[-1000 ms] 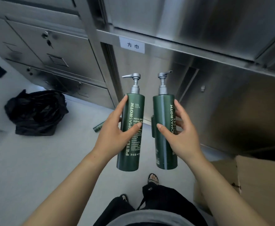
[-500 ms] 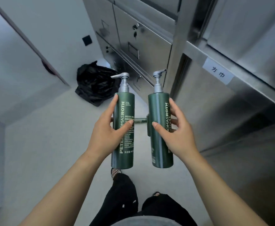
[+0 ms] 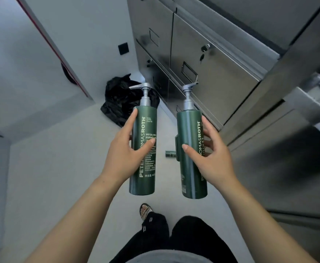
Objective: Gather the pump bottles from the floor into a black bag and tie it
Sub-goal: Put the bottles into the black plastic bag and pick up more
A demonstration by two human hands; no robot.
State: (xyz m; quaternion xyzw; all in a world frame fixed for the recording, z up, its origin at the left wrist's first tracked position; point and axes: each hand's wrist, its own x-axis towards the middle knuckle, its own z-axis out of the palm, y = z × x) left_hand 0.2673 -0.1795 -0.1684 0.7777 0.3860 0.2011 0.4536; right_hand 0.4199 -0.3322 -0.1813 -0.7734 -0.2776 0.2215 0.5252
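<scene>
Both bottles have drifted a little further apart since half a second ago, and the black bag now shows straight behind the left one's pump instead of off to its upper left.

The person's left hand is curled round a dark green plastic pump bottle with white lettering, thumb across the front and fingers wrapped behind. The right hand grips a second dark green pump bottle the same way, thumb on the front. Both bottles are held in the air in front of the body, side by side and apart. Their long axes are nearly parallel, with the bases toward the person's legs and the grey pump heads at the far end. The left pump's nozzle points left; the right one's nozzle points up and to the right. A dark green bracket sits on the left flank of the right bottle.

Below, between the bottles, a small dark green tube lies on its side on the pale grey floor. Further off, a crumpled black plastic bag sits on the floor in the corner, beside the brushed steel cabinets along the right. Nearest me are the person's black trousers and one sandalled foot.
</scene>
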